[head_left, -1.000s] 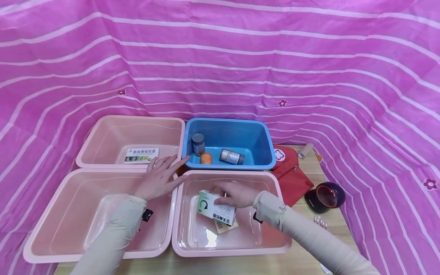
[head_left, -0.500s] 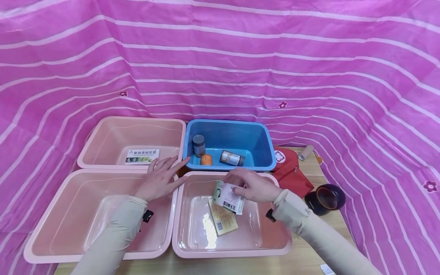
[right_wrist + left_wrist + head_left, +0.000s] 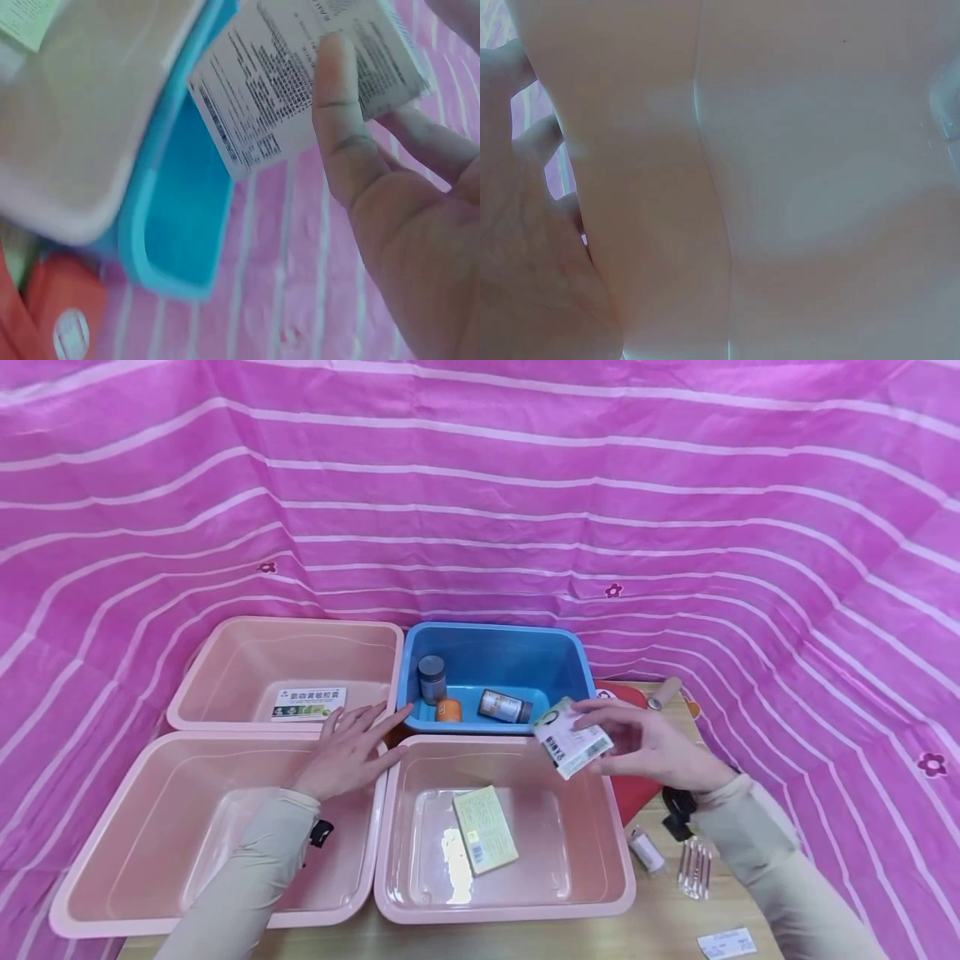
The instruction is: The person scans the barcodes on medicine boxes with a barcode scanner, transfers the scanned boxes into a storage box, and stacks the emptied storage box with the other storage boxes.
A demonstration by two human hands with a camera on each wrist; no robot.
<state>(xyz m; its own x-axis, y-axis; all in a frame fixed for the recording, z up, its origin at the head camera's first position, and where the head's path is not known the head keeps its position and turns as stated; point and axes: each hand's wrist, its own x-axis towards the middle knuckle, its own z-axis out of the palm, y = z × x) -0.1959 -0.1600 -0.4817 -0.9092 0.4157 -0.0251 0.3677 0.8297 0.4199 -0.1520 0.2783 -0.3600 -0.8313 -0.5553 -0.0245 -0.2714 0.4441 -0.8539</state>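
Note:
My right hand (image 3: 652,752) pinches a white and green medicine box (image 3: 573,739) above the far right corner of the front right pink bin (image 3: 622,893). The right wrist view shows the thumb on the box's printed face (image 3: 262,82) and fingers behind it. A pale yellow box (image 3: 486,829) lies in that bin. My left hand (image 3: 341,756), fingers spread and fairly straight, rests across the rims where the bins meet. Another medicine box (image 3: 309,702) lies in the back left pink bin (image 3: 180,714). The blue bin (image 3: 588,693) holds a dark-lidded bottle (image 3: 432,680), an orange container (image 3: 448,710) and a bottle on its side (image 3: 504,706).
Front left stands another pink bin (image 3: 63,902). On the table to the right are a red pouch (image 3: 633,793), a beige roll (image 3: 664,692), a small white roll (image 3: 647,850), a pack of swabs (image 3: 695,868) and a white packet (image 3: 726,943). Pink striped cloth surrounds the table.
My right hand has lifted the white and green box up and to the right, out of the front right bin, uncovering the yellow box. The left hand has stayed in place.

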